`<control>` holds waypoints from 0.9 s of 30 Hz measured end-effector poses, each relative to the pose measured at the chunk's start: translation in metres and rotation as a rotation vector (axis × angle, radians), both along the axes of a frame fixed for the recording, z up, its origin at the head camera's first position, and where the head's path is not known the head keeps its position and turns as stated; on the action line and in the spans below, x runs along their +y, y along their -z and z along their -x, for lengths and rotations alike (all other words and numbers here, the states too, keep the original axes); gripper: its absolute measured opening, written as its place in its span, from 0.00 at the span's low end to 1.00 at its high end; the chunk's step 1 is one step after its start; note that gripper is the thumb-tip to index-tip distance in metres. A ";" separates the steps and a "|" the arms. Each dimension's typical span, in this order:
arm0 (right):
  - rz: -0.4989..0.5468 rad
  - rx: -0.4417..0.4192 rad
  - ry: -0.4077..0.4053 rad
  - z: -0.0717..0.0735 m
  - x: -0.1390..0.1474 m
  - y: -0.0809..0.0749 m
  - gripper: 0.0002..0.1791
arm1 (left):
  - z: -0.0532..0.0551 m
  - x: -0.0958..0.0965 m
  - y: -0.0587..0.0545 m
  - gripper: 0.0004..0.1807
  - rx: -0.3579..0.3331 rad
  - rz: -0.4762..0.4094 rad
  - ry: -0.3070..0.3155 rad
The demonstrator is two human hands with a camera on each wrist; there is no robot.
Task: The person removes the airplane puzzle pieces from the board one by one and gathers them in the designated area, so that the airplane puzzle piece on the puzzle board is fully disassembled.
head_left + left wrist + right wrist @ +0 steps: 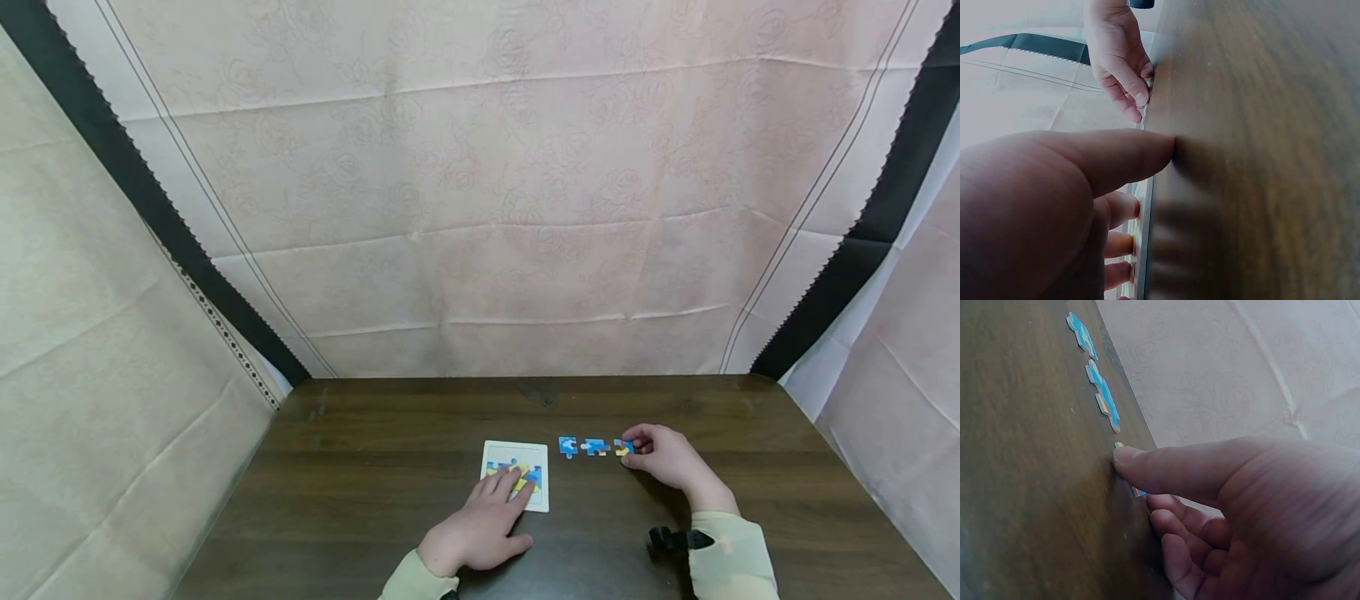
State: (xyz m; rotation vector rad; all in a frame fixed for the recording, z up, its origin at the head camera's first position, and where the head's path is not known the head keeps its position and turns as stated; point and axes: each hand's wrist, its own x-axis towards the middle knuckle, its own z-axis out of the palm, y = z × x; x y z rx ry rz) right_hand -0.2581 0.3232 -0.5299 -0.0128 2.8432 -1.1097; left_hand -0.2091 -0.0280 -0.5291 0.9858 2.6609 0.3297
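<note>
My left hand point(483, 527) rests with spread fingers on a white-framed jigsaw board point(542, 500), covering part of its yellow and blue picture. In the left wrist view the thumb point(1129, 159) touches the tabletop beside the board's edge. To the right, my right hand point(670, 457) pinches a blue and yellow puzzle piece point(621, 450) between thumb and fingers, low at the table; the thumb hides much of it in the right wrist view. Two more puzzle pieces, a blue one point(567, 447) and a blue one with pale tabs point(596, 447), lie in line between it and the board.
Everything lies on a dark brown wooden table point(360, 483). Pale patterned cloth point(525, 208) hangs behind the table's far edge and along both sides. A black strap point(678, 539) with a small device sits around the right wrist.
</note>
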 end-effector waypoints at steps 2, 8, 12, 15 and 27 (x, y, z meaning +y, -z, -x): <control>-0.002 -0.002 0.000 0.000 -0.001 0.000 0.18 | -0.001 0.000 -0.001 0.42 -0.002 0.003 -0.002; -0.004 -0.006 -0.003 0.000 -0.001 0.000 0.19 | 0.001 -0.002 0.003 0.42 -0.012 -0.014 0.005; -0.001 0.007 -0.010 0.000 -0.001 -0.003 0.19 | 0.001 -0.002 0.001 0.41 -0.025 -0.026 0.013; -0.015 0.061 -0.016 -0.002 -0.006 -0.006 0.18 | 0.002 -0.002 0.002 0.42 -0.018 -0.026 0.022; -0.012 0.146 -0.242 -0.005 -0.099 -0.009 0.08 | 0.001 -0.005 0.000 0.43 0.004 -0.012 0.022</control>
